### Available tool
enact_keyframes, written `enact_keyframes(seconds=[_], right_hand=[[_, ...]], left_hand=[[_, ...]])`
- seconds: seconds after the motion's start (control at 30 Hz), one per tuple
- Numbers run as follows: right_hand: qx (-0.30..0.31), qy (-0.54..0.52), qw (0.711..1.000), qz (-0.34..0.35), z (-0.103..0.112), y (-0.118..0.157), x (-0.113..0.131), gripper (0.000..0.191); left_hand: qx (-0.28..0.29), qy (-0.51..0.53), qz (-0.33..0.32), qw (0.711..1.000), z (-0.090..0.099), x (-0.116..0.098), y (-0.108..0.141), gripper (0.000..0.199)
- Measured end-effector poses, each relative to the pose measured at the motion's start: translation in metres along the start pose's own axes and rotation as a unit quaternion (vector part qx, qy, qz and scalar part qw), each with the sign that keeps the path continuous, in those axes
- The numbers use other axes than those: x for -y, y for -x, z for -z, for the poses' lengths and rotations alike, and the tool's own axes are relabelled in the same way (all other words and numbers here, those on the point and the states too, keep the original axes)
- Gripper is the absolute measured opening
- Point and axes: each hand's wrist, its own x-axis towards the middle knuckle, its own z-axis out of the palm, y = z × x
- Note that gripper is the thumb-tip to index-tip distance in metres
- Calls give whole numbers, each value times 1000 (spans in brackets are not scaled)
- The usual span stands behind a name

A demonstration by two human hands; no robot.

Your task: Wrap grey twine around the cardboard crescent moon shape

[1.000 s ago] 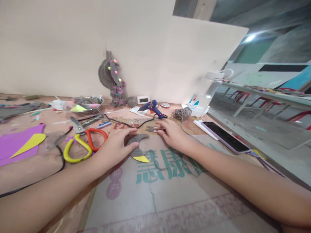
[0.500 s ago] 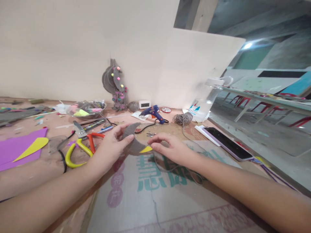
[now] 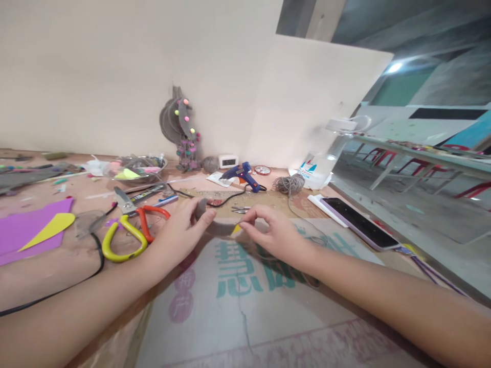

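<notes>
My left hand grips a grey yarn-wrapped crescent, thumb on the near side, so part of the piece is hidden. A bare yellow tip sticks out at its right end. Right beside that tip, the thumb and forefinger of my right hand are pinched together on grey yarn, which is very thin here. Loose yarn trails from a grey yarn ball behind. Beneath both hands lies a printed cardboard sheet.
Scissors with yellow and orange handles lie left, near purple sheet and a yellow cutout. Behind are a blue glue gun, a small clock and a bowl. A phone and water jug stand right.
The crescent has been tilted flatter, so less of its face shows. My right hand has shifted slightly, its fingers drawn tighter by the yellow tip. The view has moved a little.
</notes>
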Motion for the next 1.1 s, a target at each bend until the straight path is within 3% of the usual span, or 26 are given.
enact_keyframes(seconds=[0.2,0.3,0.4,0.6,0.9,1.1], right_hand=[[-6,77,986,150,3,5,5,13],[2,87,982,169,4,5,7,13],[19,75,987,142,4,5,7,15],[23,10,997,74,2,4,7,14],[25,-13,999,20,1,1,8,14],[51,-35,998,-12,-1,0,8,15]], left_hand=[[29,-77,-4,997,3,-4,4,49],[39,-128,5,991,4,-1,4,51],[39,-124,6,991,4,0,4,39],[50,-7,-32,998,4,-5,4,23],[21,-16,-72,997,7,-4,6,17],[34,-16,-142,989,9,-7,9,13]])
